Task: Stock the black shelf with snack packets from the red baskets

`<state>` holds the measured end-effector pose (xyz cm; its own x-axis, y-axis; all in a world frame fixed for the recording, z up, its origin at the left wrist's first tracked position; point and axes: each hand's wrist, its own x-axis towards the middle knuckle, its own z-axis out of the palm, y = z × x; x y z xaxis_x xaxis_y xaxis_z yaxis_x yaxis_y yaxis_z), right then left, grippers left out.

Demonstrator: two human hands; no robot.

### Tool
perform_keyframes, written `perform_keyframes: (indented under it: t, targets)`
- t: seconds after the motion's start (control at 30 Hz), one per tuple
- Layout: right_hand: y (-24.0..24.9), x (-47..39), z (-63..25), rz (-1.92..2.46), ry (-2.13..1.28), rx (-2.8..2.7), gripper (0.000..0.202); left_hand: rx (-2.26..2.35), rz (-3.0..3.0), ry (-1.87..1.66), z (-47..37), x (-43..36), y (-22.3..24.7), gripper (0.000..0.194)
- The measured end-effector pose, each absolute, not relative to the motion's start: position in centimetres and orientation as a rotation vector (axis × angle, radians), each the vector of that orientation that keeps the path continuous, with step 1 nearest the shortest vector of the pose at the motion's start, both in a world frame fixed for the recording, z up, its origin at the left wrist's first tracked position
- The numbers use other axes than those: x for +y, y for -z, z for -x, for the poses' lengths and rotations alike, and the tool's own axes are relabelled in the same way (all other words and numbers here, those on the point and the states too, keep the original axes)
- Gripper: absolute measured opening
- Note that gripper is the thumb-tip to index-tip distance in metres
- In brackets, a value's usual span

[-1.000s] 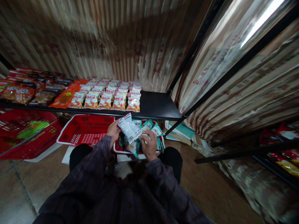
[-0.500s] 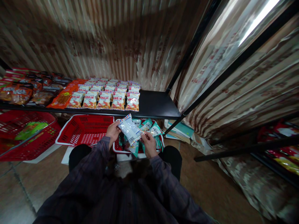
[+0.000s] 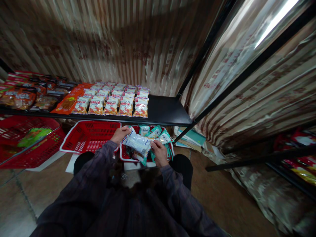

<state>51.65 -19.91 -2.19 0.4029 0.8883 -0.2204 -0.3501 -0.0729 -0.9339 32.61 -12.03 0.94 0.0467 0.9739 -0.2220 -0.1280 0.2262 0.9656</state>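
Observation:
Between my hands is a white snack bag (image 3: 137, 142) with a blue-and-red striped edge, its printed back turned up. My left hand (image 3: 120, 135) pinches its upper left corner, and my right hand (image 3: 159, 152) grips its right end. Below the bag stands a red basket (image 3: 121, 153) with a white rim, holding several teal-and-white snack bags (image 3: 164, 137). On the black shelf (image 3: 168, 110) just beyond, several white snack bags (image 3: 141, 107) with the same striped edges stand in rows.
Left of my knees is a second red basket (image 3: 81, 137), with a third red basket (image 3: 53, 141) holding a green packet farther left. Orange packets (image 3: 66, 100) lie on the shelf's left part. A black metal post (image 3: 209, 112) rises at right, beside stacked books or papers (image 3: 191, 138).
The white snack bag has tilted and turned flatter between my hands. My left hand has shifted slightly right; both hands keep their hold.

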Motion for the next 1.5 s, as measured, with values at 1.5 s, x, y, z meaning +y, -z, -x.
perform_keyframes:
  t: [1.5]
  targets:
    - [2.5, -21.1, -52.1, 1.295, -0.119, -2.066, 0.06, 1.231, -0.869, -1.046, -33.4, -11.9, -1.3, 0.009]
